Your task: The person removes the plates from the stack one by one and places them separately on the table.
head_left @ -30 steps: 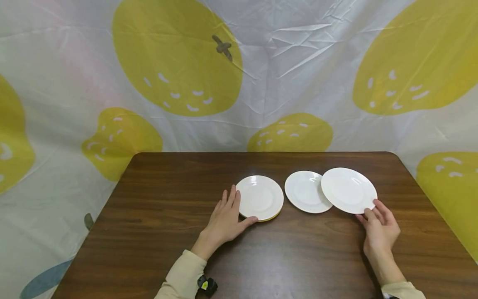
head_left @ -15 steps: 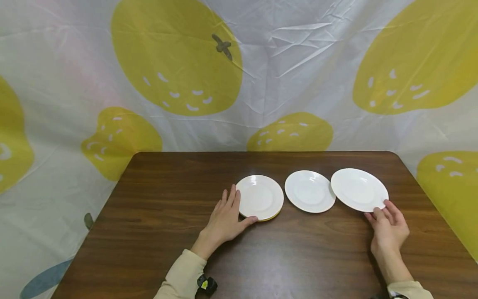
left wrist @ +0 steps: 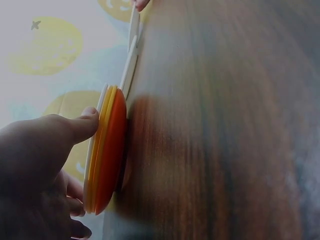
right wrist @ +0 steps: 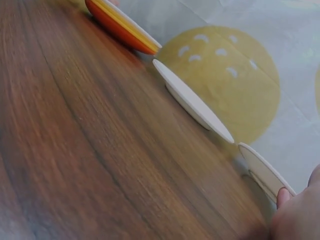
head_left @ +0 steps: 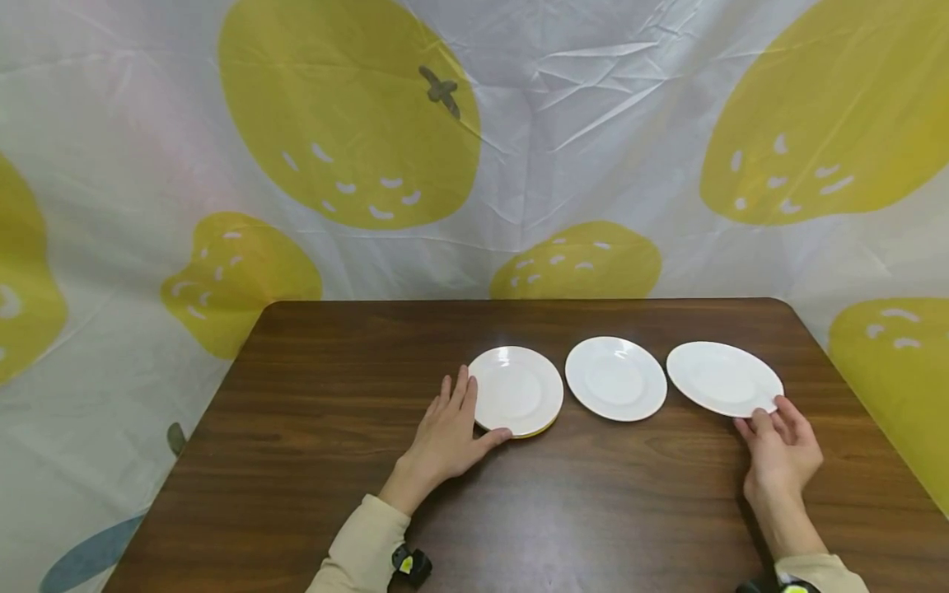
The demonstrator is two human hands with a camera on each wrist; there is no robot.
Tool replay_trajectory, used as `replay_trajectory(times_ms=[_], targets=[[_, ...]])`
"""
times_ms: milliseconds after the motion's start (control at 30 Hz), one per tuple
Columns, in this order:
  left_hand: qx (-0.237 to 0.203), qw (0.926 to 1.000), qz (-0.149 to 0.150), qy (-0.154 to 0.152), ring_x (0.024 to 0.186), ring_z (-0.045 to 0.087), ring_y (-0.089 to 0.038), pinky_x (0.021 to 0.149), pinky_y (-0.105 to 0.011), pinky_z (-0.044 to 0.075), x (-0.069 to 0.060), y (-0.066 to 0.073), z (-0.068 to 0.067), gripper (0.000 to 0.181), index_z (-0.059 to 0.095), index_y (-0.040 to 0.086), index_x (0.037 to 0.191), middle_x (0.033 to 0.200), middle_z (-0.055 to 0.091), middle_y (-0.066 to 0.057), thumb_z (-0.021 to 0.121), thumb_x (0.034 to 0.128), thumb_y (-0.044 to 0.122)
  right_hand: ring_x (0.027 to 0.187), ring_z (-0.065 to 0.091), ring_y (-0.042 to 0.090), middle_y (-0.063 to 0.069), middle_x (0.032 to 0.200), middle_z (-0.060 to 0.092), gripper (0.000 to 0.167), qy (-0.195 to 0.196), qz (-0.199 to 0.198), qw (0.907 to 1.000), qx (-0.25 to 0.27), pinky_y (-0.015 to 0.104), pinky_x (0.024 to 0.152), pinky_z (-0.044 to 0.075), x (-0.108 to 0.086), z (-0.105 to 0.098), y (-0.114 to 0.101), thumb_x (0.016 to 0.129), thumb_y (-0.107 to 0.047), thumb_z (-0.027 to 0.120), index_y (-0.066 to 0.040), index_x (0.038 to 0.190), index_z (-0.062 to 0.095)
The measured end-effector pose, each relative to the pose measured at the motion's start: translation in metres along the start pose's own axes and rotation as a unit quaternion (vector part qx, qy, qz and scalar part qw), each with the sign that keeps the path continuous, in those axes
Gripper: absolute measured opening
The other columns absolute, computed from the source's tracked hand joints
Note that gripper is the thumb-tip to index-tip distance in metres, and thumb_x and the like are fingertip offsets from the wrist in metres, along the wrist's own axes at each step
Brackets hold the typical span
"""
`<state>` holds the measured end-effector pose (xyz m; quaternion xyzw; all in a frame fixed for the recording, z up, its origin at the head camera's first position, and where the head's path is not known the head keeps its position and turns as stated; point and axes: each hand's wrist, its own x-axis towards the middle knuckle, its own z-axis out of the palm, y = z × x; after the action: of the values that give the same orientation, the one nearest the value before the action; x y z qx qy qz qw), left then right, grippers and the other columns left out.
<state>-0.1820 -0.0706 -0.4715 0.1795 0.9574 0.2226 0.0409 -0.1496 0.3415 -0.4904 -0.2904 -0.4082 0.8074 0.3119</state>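
In the head view, a stack of plates point(head_left: 516, 391) stands at the middle of the table, white on top. The left wrist view shows yellow layers and an orange plate point(left wrist: 112, 155) beneath the white one. My left hand point(head_left: 445, 436) rests against the stack's left side, fingers spread, thumb on the near rim. A single white plate point(head_left: 615, 379) lies flat just right of the stack. Farther right, my right hand point(head_left: 782, 453) pinches another white plate point(head_left: 722, 379) by its near right rim. That plate is slightly tilted; whether it touches the table is hard to tell.
The brown wooden table point(head_left: 578, 511) ends at a back edge against a white curtain point(head_left: 519, 165) with yellow fruit prints. All the plates sit in a row toward the back right half.
My right hand has carried its white plate to the right and lowered it, away from over the middle plate, which now shows whole. The left hand and the stack have stayed put.
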Motion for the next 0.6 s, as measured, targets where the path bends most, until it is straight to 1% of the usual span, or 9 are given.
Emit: replay_trajectory(times_ms=[100,200,267,333,400,433,500,567,600], targets=[[0.001,1.0,0.001,0.001,0.155,0.014,-0.046,0.121,-0.059,0.027,0.0,0.0,0.0,0.102,0.021,-0.003,0.16,0.169,0.011,-0.021,0.057,0.0937,0.067,0.072,0.067,0.005,-0.001,0.087,0.068,0.04,-0.002,-0.007,0.9996,-0.026,0.019,0.059,0.058,-0.001,0.0,-0.001,0.09,0.015,0.055,-0.001,0.126,0.061],[0.001,1.0,0.002,0.002,0.155,0.015,-0.046,0.12,-0.059,0.027,-0.001,0.001,-0.001,0.102,0.022,-0.003,0.16,0.169,0.012,-0.022,0.057,0.0936,0.066,0.073,0.065,0.001,-0.006,0.089,0.067,0.051,-0.003,-0.02,0.9961,-0.086,0.014,0.06,0.056,-0.002,-0.001,-0.003,0.089,0.013,0.052,0.002,0.139,0.055],[0.0,1.0,0.002,0.002,0.155,0.015,-0.046,0.12,-0.06,0.027,-0.001,0.001,-0.001,0.102,0.022,-0.003,0.16,0.169,0.012,-0.022,0.057,0.0937,0.066,0.078,0.062,-0.002,-0.009,0.094,0.065,0.056,0.0,-0.032,0.989,-0.145,0.01,0.064,0.053,-0.004,-0.001,-0.004,0.09,0.009,0.052,0.002,0.146,0.05],[-0.001,1.0,0.002,0.004,0.155,0.015,-0.046,0.12,-0.06,0.027,-0.001,0.001,-0.001,0.102,0.022,-0.003,0.16,0.169,0.012,-0.022,0.057,0.0937,0.066,0.085,0.057,-0.003,-0.002,0.108,0.066,0.058,0.0,-0.044,0.9786,-0.201,0.006,0.07,0.049,-0.006,-0.002,-0.005,0.091,0.004,0.053,0.002,0.149,0.047],[-0.002,1.0,0.002,0.005,0.155,0.015,-0.046,0.12,-0.06,0.028,-0.001,0.0,-0.001,0.102,0.022,-0.003,0.159,0.169,0.012,-0.022,0.058,0.0936,0.066,0.092,0.053,-0.002,0.006,0.124,0.063,0.058,0.0,-0.05,0.9701,-0.238,0.003,0.075,0.045,-0.007,-0.001,-0.005,0.092,0.0,0.054,0.001,0.15,0.046],[-0.002,1.0,0.002,0.006,0.155,0.015,-0.046,0.12,-0.06,0.028,0.0,0.0,-0.001,0.102,0.022,-0.003,0.159,0.169,0.012,-0.022,0.058,0.0936,0.066,0.094,0.052,-0.002,0.008,0.131,0.06,0.058,0.001,-0.051,0.9671,-0.249,0.002,0.077,0.043,-0.008,-0.001,-0.006,0.093,-0.001,0.055,0.001,0.151,0.046],[-0.003,1.0,0.003,0.007,0.155,0.015,-0.046,0.12,-0.06,0.028,0.0,0.0,-0.001,0.102,0.022,-0.003,0.159,0.169,0.012,-0.022,0.058,0.0935,0.066,0.097,0.052,-0.002,0.013,0.142,0.054,0.058,-0.002,-0.05,0.9655,-0.256,0.002,0.079,0.042,-0.009,-0.002,-0.006,0.094,-0.002,0.054,0.001,0.151,0.044],[-0.004,1.0,0.004,0.006,0.155,0.015,-0.046,0.12,-0.06,0.028,0.0,0.0,-0.001,0.102,0.022,-0.003,0.16,0.169,0.012,-0.022,0.058,0.0935,0.066,0.101,0.052,-0.001,0.015,0.145,0.052,0.058,0.001,-0.045,0.9659,-0.255,0.003,0.082,0.042,-0.011,-0.002,-0.006,0.095,-0.003,0.054,0.001,0.152,0.044],[-0.004,1.0,0.004,0.005,0.155,0.015,-0.046,0.12,-0.06,0.028,0.0,0.0,-0.001,0.102,0.022,-0.003,0.16,0.169,0.012,-0.022,0.058,0.0936,0.066,0.106,0.054,0.002,0.015,0.147,0.051,0.058,0.0,-0.044,0.9652,-0.258,0.003,0.084,0.042,-0.011,-0.003,-0.007,0.095,-0.003,0.053,0.0,0.152,0.043]])
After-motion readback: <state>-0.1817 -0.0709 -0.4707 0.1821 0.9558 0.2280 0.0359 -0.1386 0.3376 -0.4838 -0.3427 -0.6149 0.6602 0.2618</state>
